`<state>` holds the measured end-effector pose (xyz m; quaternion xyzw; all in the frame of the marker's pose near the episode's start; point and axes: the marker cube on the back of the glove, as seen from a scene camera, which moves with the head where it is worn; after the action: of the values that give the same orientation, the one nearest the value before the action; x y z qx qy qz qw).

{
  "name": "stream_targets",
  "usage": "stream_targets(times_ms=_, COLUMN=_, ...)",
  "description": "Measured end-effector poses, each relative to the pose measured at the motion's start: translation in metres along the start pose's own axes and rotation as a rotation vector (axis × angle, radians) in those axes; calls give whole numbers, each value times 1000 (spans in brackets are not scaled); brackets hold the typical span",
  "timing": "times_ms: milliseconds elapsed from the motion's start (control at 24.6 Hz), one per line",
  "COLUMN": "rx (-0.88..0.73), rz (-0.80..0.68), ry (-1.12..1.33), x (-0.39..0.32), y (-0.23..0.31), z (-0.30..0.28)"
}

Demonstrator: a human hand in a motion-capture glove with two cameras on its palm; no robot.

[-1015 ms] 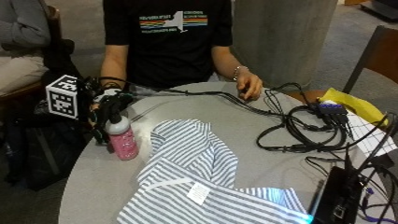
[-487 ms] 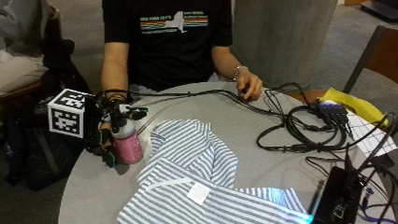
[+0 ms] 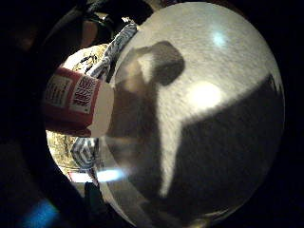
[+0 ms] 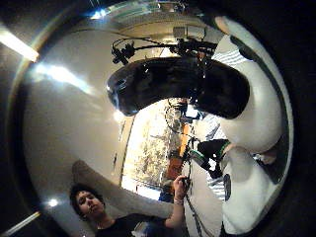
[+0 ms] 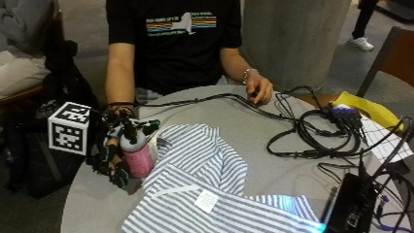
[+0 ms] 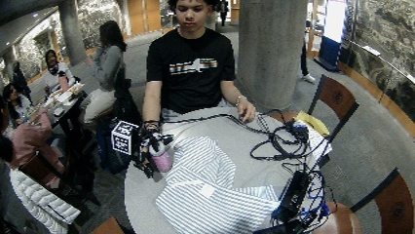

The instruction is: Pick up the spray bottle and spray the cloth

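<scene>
A pink spray bottle (image 5: 138, 159) with a black and white spray head stands upright near the left edge of the round grey table (image 5: 259, 131). My gloved right hand (image 5: 115, 151) wraps round it from the left, fingers curled on its neck and body. I cannot tell whether its base touches the table. The striped cloth (image 5: 202, 162) lies crumpled just right of the bottle, touching it. In the little finger side palm view the bottle's labelled lower body (image 3: 71, 102) is close, with the cloth (image 3: 116, 45) behind. The wide view shows the bottle (image 6: 161, 159) and the cloth (image 6: 211, 195).
The person's bare left hand (image 5: 260, 92) rests on black cables at the table's far side. A tangle of cables (image 5: 317, 133) covers the right half, with a yellow sheet (image 5: 365, 109) and a black device (image 5: 349, 204) at the right edge.
My hand has come down and closed round the bottle from its left side. Bottle and hand have shifted slightly toward the table's near edge.
</scene>
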<state>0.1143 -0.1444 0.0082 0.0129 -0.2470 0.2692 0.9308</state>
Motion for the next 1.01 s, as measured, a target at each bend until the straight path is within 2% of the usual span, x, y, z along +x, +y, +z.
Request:
stream_targets(times_ms=690, rx=67, rz=-12, ry=-103, x=0, y=-19, z=11)
stream_targets(times_ms=893, rx=30, rz=-51, ry=-55, x=-20, y=-17, z=2)
stream_targets(times_ms=1015, rx=-38, rz=-25, ry=-12, x=-31, y=-18, z=-2)
